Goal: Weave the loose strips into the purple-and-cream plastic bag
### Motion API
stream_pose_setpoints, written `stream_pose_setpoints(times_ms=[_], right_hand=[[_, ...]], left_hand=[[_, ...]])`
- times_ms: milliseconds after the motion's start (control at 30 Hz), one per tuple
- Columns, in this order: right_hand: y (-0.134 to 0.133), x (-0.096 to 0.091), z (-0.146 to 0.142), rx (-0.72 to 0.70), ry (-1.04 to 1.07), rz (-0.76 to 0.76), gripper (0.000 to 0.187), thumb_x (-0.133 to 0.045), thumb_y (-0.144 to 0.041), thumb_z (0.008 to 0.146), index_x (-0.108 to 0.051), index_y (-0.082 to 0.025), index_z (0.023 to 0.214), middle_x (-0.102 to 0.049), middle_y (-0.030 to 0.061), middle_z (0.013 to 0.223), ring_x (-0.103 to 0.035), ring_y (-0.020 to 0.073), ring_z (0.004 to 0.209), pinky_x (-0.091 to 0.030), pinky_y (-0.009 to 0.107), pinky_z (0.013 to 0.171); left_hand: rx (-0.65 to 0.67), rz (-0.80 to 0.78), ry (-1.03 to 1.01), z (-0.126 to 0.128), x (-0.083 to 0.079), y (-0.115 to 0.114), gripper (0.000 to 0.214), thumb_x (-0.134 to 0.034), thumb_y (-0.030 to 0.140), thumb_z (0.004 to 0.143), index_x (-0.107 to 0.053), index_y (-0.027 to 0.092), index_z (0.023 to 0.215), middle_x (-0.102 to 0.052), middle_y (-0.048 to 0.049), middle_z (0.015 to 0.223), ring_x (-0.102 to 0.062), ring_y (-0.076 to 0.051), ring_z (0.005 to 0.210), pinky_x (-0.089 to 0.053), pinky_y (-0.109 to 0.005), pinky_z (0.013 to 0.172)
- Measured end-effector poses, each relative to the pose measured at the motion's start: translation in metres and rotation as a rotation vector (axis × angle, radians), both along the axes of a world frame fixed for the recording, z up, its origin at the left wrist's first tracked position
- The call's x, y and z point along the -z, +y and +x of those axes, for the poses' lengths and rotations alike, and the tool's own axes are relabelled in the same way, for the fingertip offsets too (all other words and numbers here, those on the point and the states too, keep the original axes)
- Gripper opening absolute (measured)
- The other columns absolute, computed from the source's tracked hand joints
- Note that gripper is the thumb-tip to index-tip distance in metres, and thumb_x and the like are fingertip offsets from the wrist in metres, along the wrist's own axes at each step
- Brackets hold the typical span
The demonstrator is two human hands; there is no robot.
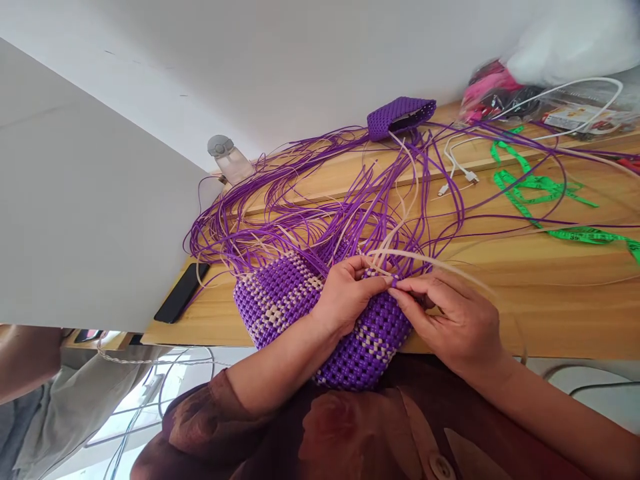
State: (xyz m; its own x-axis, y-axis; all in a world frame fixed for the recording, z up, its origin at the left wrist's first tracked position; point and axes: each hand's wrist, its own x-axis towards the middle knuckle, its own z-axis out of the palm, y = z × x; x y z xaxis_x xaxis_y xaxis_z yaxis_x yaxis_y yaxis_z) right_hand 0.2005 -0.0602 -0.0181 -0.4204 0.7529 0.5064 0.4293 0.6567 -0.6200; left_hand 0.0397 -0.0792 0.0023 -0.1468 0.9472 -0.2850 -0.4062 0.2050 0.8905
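Observation:
A purple and beige woven basket (280, 300) rests at the table's front edge against my body, with many loose plastic strands (320, 227) fanning from its upper rim. My left hand (350, 293) is closed on that rim, its thumb pressing near a purple knot. Thumb and forefinger of my right hand (445, 313) pinch at the same spot, apparently on a purple strand whose end is hidden by the fingers. A beige strand (425, 256) arcs from the rim over the right hand.
Behind lies a smaller purple woven piece (400, 117). A bottle (230, 159) and a black phone (181, 293) are on the left. A white cable (457, 167), green measuring tape (540, 190) and plastic bags (500, 93) lie right. Another person's arm (30, 360) shows at far left.

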Motion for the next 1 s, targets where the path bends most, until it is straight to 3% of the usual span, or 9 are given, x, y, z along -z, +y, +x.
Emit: stream_pose_setpoints(times_ms=[100,233,333,567,733,833,1000], right_hand=[[-0.001,-0.004,-0.002,0.028,-0.021,-0.001,0.008,-0.061,-0.027,0.092,-0.066,-0.022,0.087,-0.069,0.0054,0.078,-0.065,0.0195,0.075,-0.051,0.033,0.073],[-0.011,-0.011,-0.003,0.032,-0.041,-0.304,0.013,-0.057,-0.030,0.094,-0.063,-0.022,0.086,-0.062,0.0008,0.066,-0.056,0.0143,0.056,-0.045,0.028,0.056],[-0.016,-0.010,-0.001,-0.012,0.007,-0.442,0.015,-0.056,-0.033,0.095,-0.064,-0.022,0.089,-0.062,-0.0003,0.068,-0.055,0.0130,0.056,-0.044,0.026,0.054],[-0.011,0.002,0.000,0.058,0.145,-0.429,0.010,-0.067,-0.032,0.087,-0.068,-0.022,0.088,-0.062,-0.0022,0.068,-0.053,0.0115,0.057,-0.044,0.025,0.055],[-0.010,-0.005,-0.002,0.036,0.178,-0.589,0.014,-0.065,-0.035,0.086,-0.068,-0.021,0.085,-0.063,-0.0007,0.067,-0.054,0.0121,0.057,-0.045,0.024,0.053],[-0.007,-0.007,-0.004,0.043,0.209,-0.694,0.020,-0.066,-0.040,0.084,-0.069,-0.020,0.086,-0.066,0.0018,0.071,-0.056,0.0140,0.060,-0.046,0.026,0.055],[0.000,-0.010,-0.007,0.039,0.202,-0.791,0.025,-0.066,-0.043,0.081,-0.068,-0.019,0.087,-0.067,0.0043,0.076,-0.056,0.0150,0.062,-0.046,0.028,0.056]], left_hand=[[-0.021,0.004,0.011,0.001,0.001,0.000,0.030,-0.087,0.018,0.055,-0.069,0.012,0.079,-0.071,-0.0019,0.078,-0.062,-0.011,0.073,-0.048,-0.026,0.080],[-0.030,0.013,0.069,0.001,0.003,-0.002,0.030,-0.087,0.020,0.056,-0.069,0.013,0.078,-0.070,-0.0004,0.075,-0.060,-0.010,0.070,-0.047,-0.026,0.077],[-0.001,0.015,0.050,0.000,0.002,-0.002,0.029,-0.086,0.019,0.057,-0.069,0.013,0.079,-0.070,-0.0004,0.075,-0.061,-0.010,0.069,-0.046,-0.026,0.075],[0.075,-0.053,-0.022,-0.010,-0.004,0.002,0.035,-0.090,0.032,0.058,-0.069,0.012,0.077,-0.067,-0.0002,0.072,-0.057,-0.008,0.064,-0.043,-0.024,0.069],[0.207,-0.188,-0.008,-0.012,-0.003,0.008,0.043,-0.094,0.037,0.047,-0.067,0.011,0.067,-0.067,-0.0031,0.069,-0.057,-0.011,0.063,-0.043,-0.027,0.067],[0.132,-0.125,-0.008,-0.008,0.001,0.009,0.042,-0.094,0.035,0.045,-0.066,0.012,0.066,-0.065,-0.0007,0.066,-0.056,-0.010,0.061,-0.043,-0.027,0.067],[0.016,0.071,0.159,-0.002,0.008,0.006,0.025,-0.083,0.030,0.063,-0.066,0.014,0.069,-0.061,0.0029,0.066,-0.050,-0.008,0.062,-0.039,-0.025,0.067]])
